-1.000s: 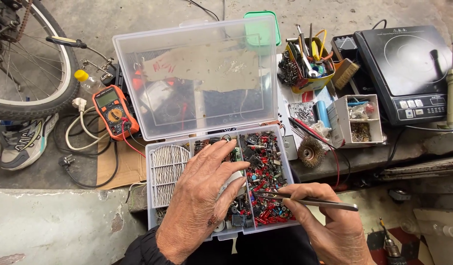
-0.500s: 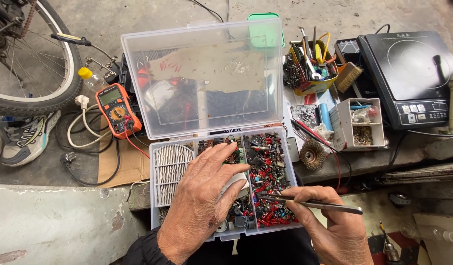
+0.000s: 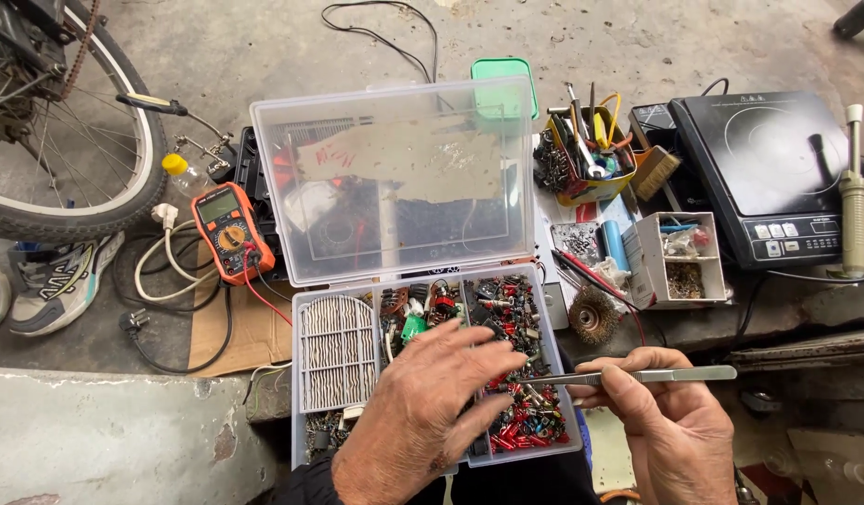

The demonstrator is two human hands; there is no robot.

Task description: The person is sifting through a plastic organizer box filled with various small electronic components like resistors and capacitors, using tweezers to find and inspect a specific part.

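Observation:
A clear plastic compartment box (image 3: 308,393) lies open before me, its lid (image 3: 395,178) standing up behind it. The compartments hold several small electronic parts, many red (image 3: 516,318), and one white ribbed piece (image 3: 337,351) at the left. My left hand (image 3: 423,411) rests palm down over the box's middle compartments, fingers spread among the parts. My right hand (image 3: 661,425) sits just right of the box, shut on metal tweezers (image 3: 638,376) whose tips point left into the right compartment, near my left fingertips.
An orange multimeter (image 3: 228,229) with leads lies left of the lid. A bicycle wheel (image 3: 67,131) and a shoe (image 3: 58,281) are far left. Right of the box are a wire brush (image 3: 593,313), a small parts carton (image 3: 680,260), a yellow tool tub (image 3: 591,154), an induction cooker (image 3: 778,173) and a soldering tool (image 3: 855,196).
My left hand's fingers have spread out toward the right compartment. The tweezers stay in my right hand, tips close to my left fingers. The view has drifted slightly.

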